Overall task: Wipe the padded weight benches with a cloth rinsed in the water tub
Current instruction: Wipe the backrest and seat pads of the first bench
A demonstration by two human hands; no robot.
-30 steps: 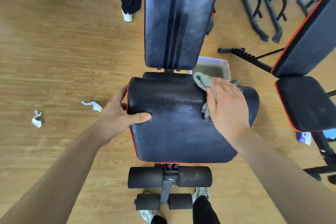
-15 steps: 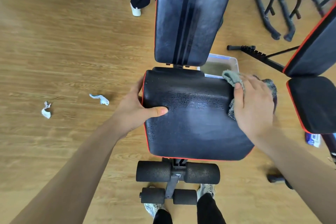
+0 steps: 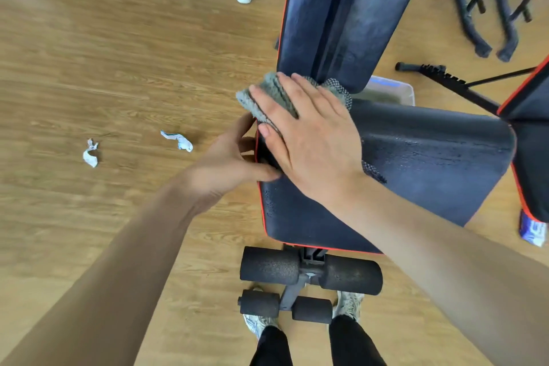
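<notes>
Pressing down with straight, spread fingers, our right hand [image 3: 309, 140] pins the grey cloth [image 3: 267, 95] to the far left corner of the black seat pad [image 3: 430, 163], at the foot of the raised back pad [image 3: 350, 9]. A netted edge of the cloth shows past the palm.

Our left hand [image 3: 225, 157] grips the seat pad's red-piped left edge, thumb on top, fingers curled round the side.

The water tub [image 3: 395, 92] stands on the wooden floor [image 3: 104, 53] behind the seat pad. It is clear plastic, largely hidden, and what shows of its inside looks murky grey.

Foam rollers [image 3: 269, 269] sit at the near end, between our shoes.

Two crumpled paper scraps [image 3: 178, 140] lie on the floor to the left (well apart from the bench).

A second bench [image 3: 531, 157] stands at the right edge.
</notes>
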